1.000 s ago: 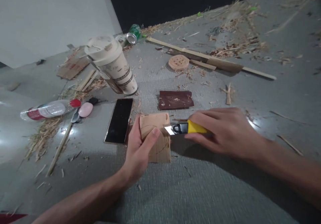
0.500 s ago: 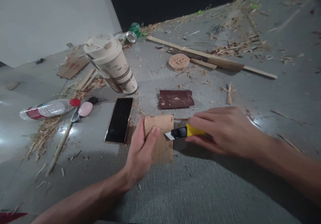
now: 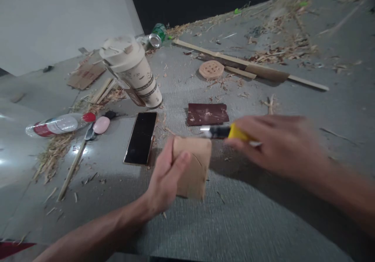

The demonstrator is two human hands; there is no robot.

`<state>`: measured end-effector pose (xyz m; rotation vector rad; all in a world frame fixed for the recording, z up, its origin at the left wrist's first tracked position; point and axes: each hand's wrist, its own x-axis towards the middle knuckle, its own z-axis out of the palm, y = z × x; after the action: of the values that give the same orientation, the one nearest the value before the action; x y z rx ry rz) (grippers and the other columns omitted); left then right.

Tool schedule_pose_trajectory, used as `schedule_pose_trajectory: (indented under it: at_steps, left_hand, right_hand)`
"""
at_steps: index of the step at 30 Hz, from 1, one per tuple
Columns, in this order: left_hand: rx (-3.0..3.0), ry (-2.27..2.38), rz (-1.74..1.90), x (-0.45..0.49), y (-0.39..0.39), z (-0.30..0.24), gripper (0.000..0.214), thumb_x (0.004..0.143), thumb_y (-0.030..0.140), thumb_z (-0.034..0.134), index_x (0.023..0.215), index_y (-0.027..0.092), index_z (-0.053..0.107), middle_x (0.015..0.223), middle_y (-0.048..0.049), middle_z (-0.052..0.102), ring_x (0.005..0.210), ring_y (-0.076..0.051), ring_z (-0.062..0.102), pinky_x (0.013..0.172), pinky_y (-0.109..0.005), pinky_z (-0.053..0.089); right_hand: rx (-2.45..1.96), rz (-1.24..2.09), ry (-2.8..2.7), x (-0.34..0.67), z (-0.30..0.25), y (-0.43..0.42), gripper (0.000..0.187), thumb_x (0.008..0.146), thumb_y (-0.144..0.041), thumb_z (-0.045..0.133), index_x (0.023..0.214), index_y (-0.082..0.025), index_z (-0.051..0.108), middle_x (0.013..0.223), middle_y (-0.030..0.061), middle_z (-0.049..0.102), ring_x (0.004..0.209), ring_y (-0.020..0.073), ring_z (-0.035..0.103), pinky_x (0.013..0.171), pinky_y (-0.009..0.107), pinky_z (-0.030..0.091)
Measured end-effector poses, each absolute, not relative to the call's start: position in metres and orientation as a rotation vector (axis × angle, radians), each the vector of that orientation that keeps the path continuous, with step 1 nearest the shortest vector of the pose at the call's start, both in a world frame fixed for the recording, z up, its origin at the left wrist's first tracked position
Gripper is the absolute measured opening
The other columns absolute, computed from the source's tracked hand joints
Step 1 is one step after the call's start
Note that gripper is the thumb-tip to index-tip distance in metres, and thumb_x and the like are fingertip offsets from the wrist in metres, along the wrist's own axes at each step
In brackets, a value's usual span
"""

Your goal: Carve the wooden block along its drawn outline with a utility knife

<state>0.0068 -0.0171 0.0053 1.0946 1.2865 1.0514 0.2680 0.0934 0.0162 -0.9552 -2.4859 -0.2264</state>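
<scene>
My left hand (image 3: pixel 166 176) grips a light wooden block (image 3: pixel 193 168) by its left side, thumb lying across the face. A curved dark line runs over that face near the thumb. A yellow and black utility knife (image 3: pixel 219 132) is in my right hand (image 3: pixel 269 144), which is blurred by motion. Its blade points left, just above the block's top edge and apart from the wood. Beyond the blade lies a dark brown flat piece (image 3: pixel 208 114) with pale flecks on it.
Left of the block lie a smartphone (image 3: pixel 140 138), a lidded paper cup (image 3: pixel 140 74) and a plastic bottle (image 3: pixel 61 125) with a red cap. Farther back are a green can (image 3: pixel 157 35), a round wooden piece with holes (image 3: pixel 211 70) and a long wooden stick (image 3: pixel 307 83). Shavings (image 3: pixel 281 54) litter the surface.
The knife has lifted off the block's face and moved up, away from me. The block has tilted slightly and shifted a little right in my left hand.
</scene>
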Motion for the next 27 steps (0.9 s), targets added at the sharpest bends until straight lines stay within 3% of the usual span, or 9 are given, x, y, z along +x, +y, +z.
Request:
schedule_pose_trajectory:
  at_steps: [2, 5, 8, 12, 15, 21, 27]
  left_hand:
    - [1.204, 1.183, 0.928, 0.007, -0.025, 0.005, 0.034, 0.106, 0.056, 0.066, 0.114, 0.022, 0.065, 0.092, -0.0024, 0.066, 0.076, -0.015, 0.058, 0.065, -0.027, 0.051]
    - [1.221, 1.209, 0.935, 0.009, -0.027, 0.007, 0.033, 0.106, 0.055, 0.065, 0.113, 0.022, 0.067, 0.087, -0.0019, 0.065, 0.075, -0.016, 0.057, 0.065, -0.028, 0.05]
    - [1.043, 1.367, 1.118, 0.008, -0.016, 0.007, 0.03, 0.107, 0.051, 0.064, 0.116, 0.023, 0.067, 0.105, -0.0061, 0.072, 0.094, -0.022, 0.066, 0.082, -0.033, 0.059]
    - [0.9, 1.452, 1.248, 0.004, 0.0, 0.004, 0.032, 0.106, 0.051, 0.064, 0.121, 0.023, 0.068, 0.115, -0.0081, 0.074, 0.112, -0.027, 0.071, 0.098, -0.041, 0.062]
    - [0.86, 1.425, 1.287, 0.003, 0.003, 0.002, 0.035, 0.106, 0.051, 0.065, 0.128, 0.024, 0.068, 0.116, -0.0088, 0.076, 0.116, -0.029, 0.072, 0.101, -0.045, 0.064]
    - [0.807, 1.379, 1.289, 0.004, 0.002, 0.002, 0.037, 0.107, 0.05, 0.063, 0.133, 0.024, 0.068, 0.123, -0.0084, 0.076, 0.12, -0.03, 0.073, 0.106, -0.047, 0.063]
    - [0.842, 1.449, 1.258, 0.002, 0.001, 0.002, 0.033, 0.108, 0.052, 0.063, 0.126, 0.025, 0.069, 0.115, -0.0073, 0.077, 0.122, -0.03, 0.071, 0.109, -0.046, 0.06]
  right_hand:
    - [-1.286, -0.224, -2.335, 0.278, 0.019, 0.106, 0.053, 0.111, -0.068, 0.048, 0.087, -0.023, 0.065, 0.062, -0.0008, 0.056, 0.051, 0.0136, 0.041, 0.053, 0.032, 0.024]
    - [-1.38, -0.177, -2.241, 0.289, 0.02, 0.119, 0.054, 0.112, -0.069, 0.044, 0.087, -0.025, 0.061, 0.062, -0.0002, 0.051, 0.054, 0.0162, 0.042, 0.057, 0.034, 0.028]
    - [-1.218, -0.078, -2.349, 0.285, 0.017, 0.115, 0.05, 0.113, -0.064, 0.041, 0.086, -0.027, 0.059, 0.061, -0.0001, 0.051, 0.052, 0.0164, 0.041, 0.055, 0.034, 0.027]
    - [-0.732, 0.088, -2.606, 0.266, 0.01, 0.094, 0.043, 0.113, -0.058, 0.049, 0.093, -0.024, 0.064, 0.071, 0.0005, 0.065, 0.056, 0.016, 0.054, 0.056, 0.032, 0.034]
    - [-0.503, 0.215, -2.698, 0.255, 0.006, 0.084, 0.037, 0.115, -0.052, 0.05, 0.092, -0.023, 0.058, 0.076, -0.0012, 0.067, 0.061, 0.0148, 0.058, 0.06, 0.031, 0.036]
    - [-0.457, 0.31, -2.748, 0.249, 0.005, 0.077, 0.038, 0.117, -0.053, 0.047, 0.092, -0.024, 0.055, 0.076, -0.0035, 0.063, 0.061, 0.0142, 0.055, 0.062, 0.032, 0.034]
    - [-0.456, 0.262, -2.757, 0.248, 0.005, 0.076, 0.039, 0.117, -0.053, 0.047, 0.091, -0.024, 0.053, 0.076, -0.0039, 0.063, 0.06, 0.0142, 0.055, 0.062, 0.032, 0.033]
